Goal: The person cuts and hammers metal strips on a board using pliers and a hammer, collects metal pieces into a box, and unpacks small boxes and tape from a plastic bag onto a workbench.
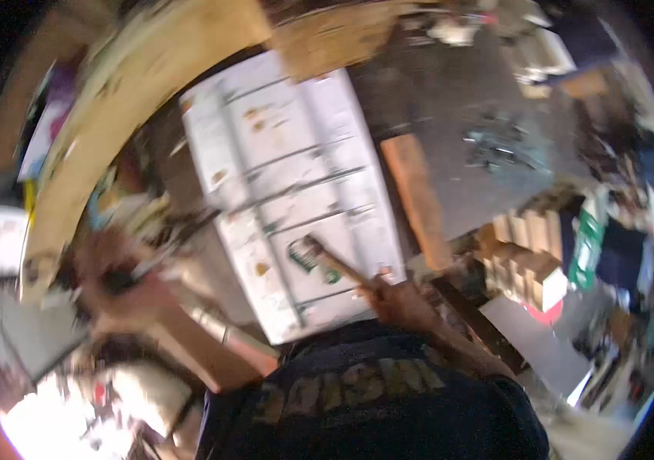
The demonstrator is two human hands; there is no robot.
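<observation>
My right hand (403, 305) is closed around the wooden handle of what looks like a hammer (346, 270). Its dark head end lies over the lower part of a long white panel (265, 322), beside green marks or pieces (332, 274). Dark lines cross the panel and divide it into sections, and brownish spots dot its surface. To the left of the panel, my left hand (116, 268) is stretched away from my body. Motion smears its fingers, so whether it holds anything is unclear.
A long pale plank (104, 115) runs along the upper left. An orange-brown board (416, 199) lies right of the panel. Stacked wooden blocks (522, 264), a green-and-white bottle or packet (589, 241) and a heap of small metallic pieces (503, 146) are farther right.
</observation>
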